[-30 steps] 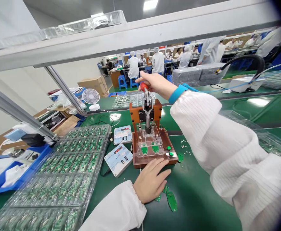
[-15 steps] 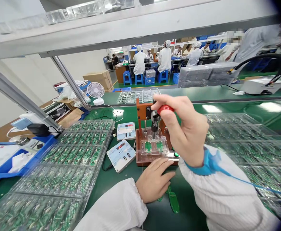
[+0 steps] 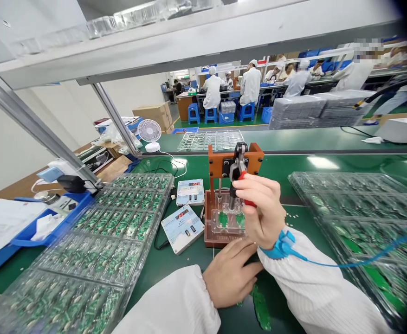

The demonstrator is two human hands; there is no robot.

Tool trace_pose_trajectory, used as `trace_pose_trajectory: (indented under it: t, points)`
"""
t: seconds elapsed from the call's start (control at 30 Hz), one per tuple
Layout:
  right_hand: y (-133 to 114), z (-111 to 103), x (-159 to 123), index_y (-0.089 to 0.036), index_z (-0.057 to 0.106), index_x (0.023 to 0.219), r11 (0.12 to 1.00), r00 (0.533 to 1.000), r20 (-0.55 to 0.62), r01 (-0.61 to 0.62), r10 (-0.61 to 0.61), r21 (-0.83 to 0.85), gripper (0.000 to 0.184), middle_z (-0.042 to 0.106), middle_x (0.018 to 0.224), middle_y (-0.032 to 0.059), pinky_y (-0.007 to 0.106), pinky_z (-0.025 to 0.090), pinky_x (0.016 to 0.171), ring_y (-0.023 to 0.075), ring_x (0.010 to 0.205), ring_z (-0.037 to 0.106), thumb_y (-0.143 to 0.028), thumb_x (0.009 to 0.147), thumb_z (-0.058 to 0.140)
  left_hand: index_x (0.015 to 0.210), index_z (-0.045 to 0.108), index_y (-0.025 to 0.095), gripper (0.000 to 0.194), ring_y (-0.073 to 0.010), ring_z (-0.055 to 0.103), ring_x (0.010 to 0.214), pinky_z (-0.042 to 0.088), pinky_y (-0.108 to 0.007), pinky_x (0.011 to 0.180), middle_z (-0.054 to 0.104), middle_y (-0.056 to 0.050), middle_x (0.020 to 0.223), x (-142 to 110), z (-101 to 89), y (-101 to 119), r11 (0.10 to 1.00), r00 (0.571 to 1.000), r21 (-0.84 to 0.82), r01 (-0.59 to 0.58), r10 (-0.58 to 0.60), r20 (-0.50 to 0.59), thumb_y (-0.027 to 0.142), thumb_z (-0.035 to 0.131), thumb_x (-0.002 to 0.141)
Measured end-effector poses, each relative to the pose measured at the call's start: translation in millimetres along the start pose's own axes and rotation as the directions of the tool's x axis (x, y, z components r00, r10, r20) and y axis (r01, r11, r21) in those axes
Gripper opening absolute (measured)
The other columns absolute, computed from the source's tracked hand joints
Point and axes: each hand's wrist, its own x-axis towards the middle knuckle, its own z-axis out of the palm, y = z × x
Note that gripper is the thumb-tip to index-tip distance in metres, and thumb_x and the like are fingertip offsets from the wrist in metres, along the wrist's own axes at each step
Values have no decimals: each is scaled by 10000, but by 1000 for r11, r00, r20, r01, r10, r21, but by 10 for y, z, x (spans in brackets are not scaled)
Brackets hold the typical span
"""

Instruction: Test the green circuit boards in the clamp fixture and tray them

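A brown test fixture [image 3: 213, 232] with a clear press plate stands on the green mat, two small green boards under the plate. My right hand [image 3: 262, 208] is closed round the red-tipped lever handle [image 3: 242, 175], now low in front of the fixture. A blue wrist strap [image 3: 280, 246] with a coiled cord sits on that wrist. Flat on the mat just in front of the fixture lies my left hand [image 3: 229, 273], fingers stretched out, holding nothing. Loose green boards [image 3: 261, 308] lie beside it.
Clear trays of green boards [image 3: 119, 222] fill the left side, more trays [image 3: 356, 208] the right. Two small meters [image 3: 183, 227] sit left of the fixture. A blue bin [image 3: 32, 232], a white fan [image 3: 149, 132] and a metal frame are at the left. People in white work behind.
My right hand has pulled the red lever handle from far up behind the fixture forward and down. The left hand stayed on the mat. The view has shifted a little.
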Motion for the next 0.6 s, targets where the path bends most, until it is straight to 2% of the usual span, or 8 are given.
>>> trace_pose_trajectory:
  t: [0.1, 0.2, 0.3, 0.4, 0.53, 0.6]
  points:
    - [-33, 113, -51, -331, 554, 1309, 998, 995, -85, -44, 49, 54, 308, 707, 1128, 55, 563, 542, 1015, 283, 1165, 621, -278, 1010, 503, 1055, 658, 162, 160, -266, 534, 1322, 449, -397, 1153, 637, -119, 1298, -1, 29, 1, 1000, 998, 24, -11, 12, -57, 261, 611, 939]
    - [-81, 198, -99, -350, 532, 1289, 993, 984, -143, -103, 109, 50, 422, 683, 1098, 37, 623, 524, 1051, 276, 1118, 638, -153, 919, 576, 1042, 660, 165, 146, -255, 571, 1271, 544, -358, 993, 681, -115, 1207, -13, 88, 5, 999, 993, 49, -3, 9, -116, 248, 580, 952]
    - [-96, 215, -131, -345, 530, 1295, 990, 981, -142, -122, 130, 67, 497, 675, 1111, 35, 629, 524, 1071, 265, 1126, 648, -67, 884, 566, 1081, 663, 174, 176, -255, 600, 1219, 567, -367, 907, 697, -127, 1153, -30, 131, 4, 998, 998, 58, 23, -20, -63, 253, 554, 967]
    - [-83, 206, -155, -309, 529, 1357, 986, 984, -136, -94, 113, 137, 590, 661, 1190, 50, 566, 558, 1052, 259, 1220, 618, 9, 861, 557, 1079, 673, 177, 178, -250, 615, 1191, 562, -372, 927, 700, -128, 1134, -37, 130, -12, 998, 999, 44, 36, -35, -18, 253, 545, 982]
    - [-73, 216, -173, -294, 513, 1409, 978, 982, -157, -78, 110, 194, 662, 649, 1265, 47, 550, 556, 1059, 249, 1259, 599, 55, 848, 561, 960, 697, 147, 183, -230, 636, 1178, 524, -350, 1028, 720, -113, 1098, -16, 89, -51, 1000, 994, -28, -5, 3, -105, 179, 518, 985]
    - [-77, 225, -173, -289, 516, 1415, 974, 981, -162, -75, 111, 213, 675, 646, 1276, 46, 558, 532, 1093, 240, 1245, 611, 68, 843, 558, 877, 700, 151, 233, -221, 666, 1126, 522, -351, 1039, 739, -101, 1061, -2, 56, -71, 994, 995, -111, 4, -16, -100, 197, 505, 996]
